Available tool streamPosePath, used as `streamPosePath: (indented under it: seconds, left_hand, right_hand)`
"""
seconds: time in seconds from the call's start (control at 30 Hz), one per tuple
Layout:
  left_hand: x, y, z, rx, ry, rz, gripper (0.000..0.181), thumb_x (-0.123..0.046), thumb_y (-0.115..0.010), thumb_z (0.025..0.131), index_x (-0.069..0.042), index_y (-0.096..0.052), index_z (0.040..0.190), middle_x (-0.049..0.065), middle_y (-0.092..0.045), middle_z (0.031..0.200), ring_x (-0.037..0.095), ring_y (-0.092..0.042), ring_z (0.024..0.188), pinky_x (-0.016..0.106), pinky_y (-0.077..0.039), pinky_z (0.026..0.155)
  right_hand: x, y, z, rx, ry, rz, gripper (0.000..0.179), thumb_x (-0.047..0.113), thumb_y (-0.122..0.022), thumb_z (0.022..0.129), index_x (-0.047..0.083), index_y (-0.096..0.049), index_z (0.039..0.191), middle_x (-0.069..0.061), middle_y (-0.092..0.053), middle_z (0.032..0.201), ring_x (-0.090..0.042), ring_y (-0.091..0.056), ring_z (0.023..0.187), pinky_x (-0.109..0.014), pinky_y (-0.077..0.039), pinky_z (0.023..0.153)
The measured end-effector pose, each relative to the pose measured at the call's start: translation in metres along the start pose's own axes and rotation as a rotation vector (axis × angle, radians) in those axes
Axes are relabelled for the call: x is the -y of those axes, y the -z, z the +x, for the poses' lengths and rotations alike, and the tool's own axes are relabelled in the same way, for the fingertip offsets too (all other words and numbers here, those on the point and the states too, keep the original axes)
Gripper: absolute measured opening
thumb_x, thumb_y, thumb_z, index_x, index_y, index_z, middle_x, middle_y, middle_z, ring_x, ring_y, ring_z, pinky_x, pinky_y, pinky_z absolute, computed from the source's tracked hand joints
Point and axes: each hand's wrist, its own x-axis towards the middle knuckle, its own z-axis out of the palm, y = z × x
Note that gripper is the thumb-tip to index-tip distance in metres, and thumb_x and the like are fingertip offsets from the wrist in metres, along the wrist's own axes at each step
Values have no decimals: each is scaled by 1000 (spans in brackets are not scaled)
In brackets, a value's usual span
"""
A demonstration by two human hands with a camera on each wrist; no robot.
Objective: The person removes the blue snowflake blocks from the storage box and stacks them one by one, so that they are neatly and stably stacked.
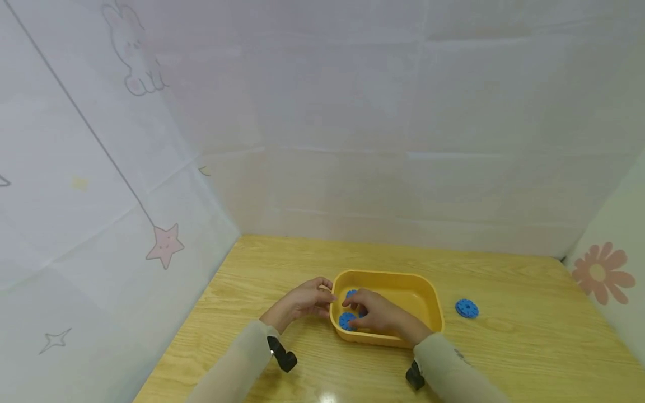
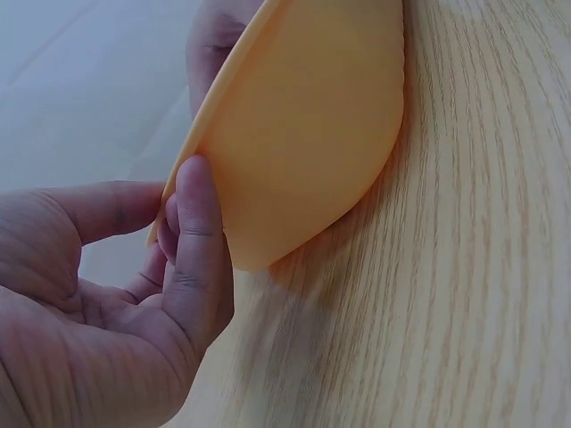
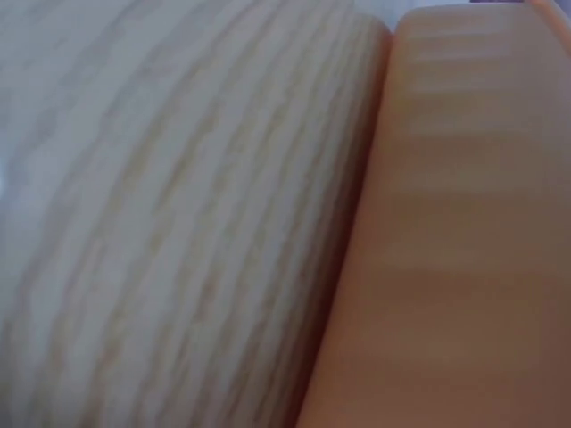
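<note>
My left hand (image 1: 308,299) pinches the left end of a yellow plastic tub (image 1: 413,339), thumb on the rim and fingers against the outer wall. The left wrist view shows this grip close up, with the left hand (image 2: 134,285) at the tub's rim (image 2: 205,116). Inside the tub, near its left end, lie blue notched discs (image 1: 346,321). Over them reaches my right hand (image 1: 379,313), its fingers bent and a gap showing between thumb and forefinger. A bit of blue is visible in that gap. The right wrist view shows only the tub's ribbed side (image 3: 464,223) and the tabletop.
A few blue notched discs (image 1: 467,308) lie stacked on the wood-grain table (image 1: 529,336), right of the tub. Pale printed cloth (image 1: 353,140) hangs behind the table and along both sides.
</note>
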Motion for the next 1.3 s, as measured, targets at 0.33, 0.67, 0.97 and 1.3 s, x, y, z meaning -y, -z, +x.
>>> streamPosePath:
  seconds: [0.33, 0.67, 0.97, 1.3]
  left_hand:
    - [-1, 1, 1, 10, -3, -6, 37, -6, -65, 96, -5, -44, 126, 7, -61, 87, 18, -62, 75, 30, -60, 65]
    - [0, 1, 2, 18, 0, -10, 35, -5, -65, 97, -5, -45, 126, 9, -63, 89, 18, -63, 73, 28, -59, 62]
    - [1, -1, 3, 14, 7, -18, 35, -5, -65, 96, -5, -46, 126, 8, -63, 88, 17, -63, 73, 28, -59, 63]
    - [0, -1, 1, -14, -11, 6, 37, -5, -66, 95, -4, -46, 126, 8, -64, 92, 17, -63, 75, 28, -59, 63]
  right_hand:
    - [-3, -4, 3, -12, 128, -212, 39, 22, -82, 86, 5, -70, 120, -6, -64, 104, -20, -53, 91, -32, -45, 84]
    - [-4, -6, 5, -15, 164, -299, 37, 21, -85, 83, 8, -73, 115, -2, -63, 103, -15, -52, 90, -31, -44, 84]
    - [-4, -8, 3, -36, 142, -271, 33, 23, -84, 84, 10, -73, 112, 0, -63, 103, -17, -52, 91, -32, -44, 84]
    - [-2, -1, 3, -74, -20, -26, 36, 21, -77, 91, 11, -67, 123, 1, -66, 107, -18, -60, 93, -35, -55, 81]
